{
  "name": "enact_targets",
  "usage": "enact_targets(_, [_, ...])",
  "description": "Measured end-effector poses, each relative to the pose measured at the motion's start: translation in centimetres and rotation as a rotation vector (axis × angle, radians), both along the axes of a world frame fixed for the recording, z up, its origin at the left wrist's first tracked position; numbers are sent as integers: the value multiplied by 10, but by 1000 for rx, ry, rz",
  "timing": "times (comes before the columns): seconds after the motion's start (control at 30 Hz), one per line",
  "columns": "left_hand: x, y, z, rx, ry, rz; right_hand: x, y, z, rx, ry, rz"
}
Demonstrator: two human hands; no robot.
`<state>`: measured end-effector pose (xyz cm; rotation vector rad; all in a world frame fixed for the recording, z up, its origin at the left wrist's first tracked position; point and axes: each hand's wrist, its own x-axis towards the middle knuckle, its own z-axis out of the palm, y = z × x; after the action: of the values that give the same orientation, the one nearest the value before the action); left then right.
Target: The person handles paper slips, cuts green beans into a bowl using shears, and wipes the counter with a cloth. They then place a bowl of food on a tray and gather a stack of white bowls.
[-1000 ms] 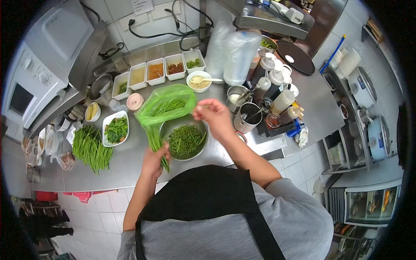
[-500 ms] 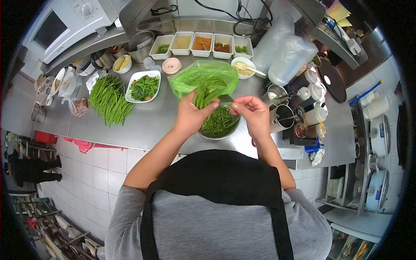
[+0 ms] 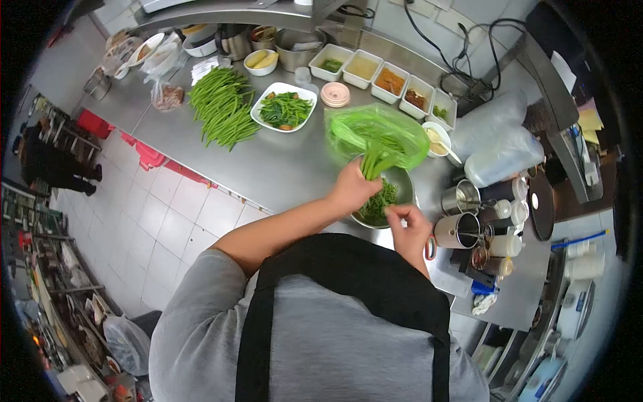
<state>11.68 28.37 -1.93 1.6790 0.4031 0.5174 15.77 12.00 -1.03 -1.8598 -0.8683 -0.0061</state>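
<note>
My left hand (image 3: 355, 187) is wrapped round a bunch of green beans (image 3: 377, 161), above the left side of a metal bowl (image 3: 404, 184). Small cut green pieces (image 3: 382, 201) lie in that bowl. At the bowl's lower right rim, my right hand (image 3: 410, 230) has thumb and forefinger pinched together; what they hold, if anything, is too small to tell. Just behind the bowl lies an open green plastic bag (image 3: 408, 136) with more green beans inside. A large pile of long green beans (image 3: 224, 107) rests on the steel counter further left.
A white dish of cooked greens (image 3: 287, 107) stands beside the pile. White tubs (image 3: 390, 82) line the back. Metal containers (image 3: 457, 231), bottles (image 3: 504, 246) and orange-handled scissors (image 3: 430, 247) are at the right. A person in dark clothes (image 3: 53, 161) stands far left.
The camera view has turned, shifting the counter. My right hand has moved down from beside the beans to the bowl's near rim. My left hand still holds the bunch.
</note>
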Motion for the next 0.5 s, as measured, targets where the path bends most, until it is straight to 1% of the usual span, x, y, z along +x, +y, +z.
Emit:
enact_targets(0.07, [7,8,-8,-126,50,59,-8,0,13,-14,-116,28])
enact_targets(0.1, [7,11,-13,-72,130,3,-10,1,19,-17,-175,43])
enact_targets(0.13, [0,12,6,-19,210,-53,-8,-2,24,-8,-217,-71])
enact_targets(0.17, [-6,13,16,32,293,-109,-1,-1,31,54,-164,-98])
enact_targets(0.23, [-9,10,16,-123,220,-131,9,9,51,179,-50,-160])
enact_targets(0.27, [-10,10,15,-199,184,-145,12,20,66,129,-119,-52])
enact_targets(0.33, [-12,14,9,-632,119,-175,19,52,101,31,-260,169])
enact_targets(0.37, [-15,19,5,-845,78,-187,17,74,112,12,-339,336])
enact_targets(0.4, [-21,23,2,-955,60,-177,11,99,119,-5,-417,502])
enact_targets(0.47, [-42,30,-6,-1171,26,-160,-4,150,120,-112,-420,762])
enact_targets(0.5, [-54,33,-10,-1212,54,-159,-8,179,112,-141,-458,818])
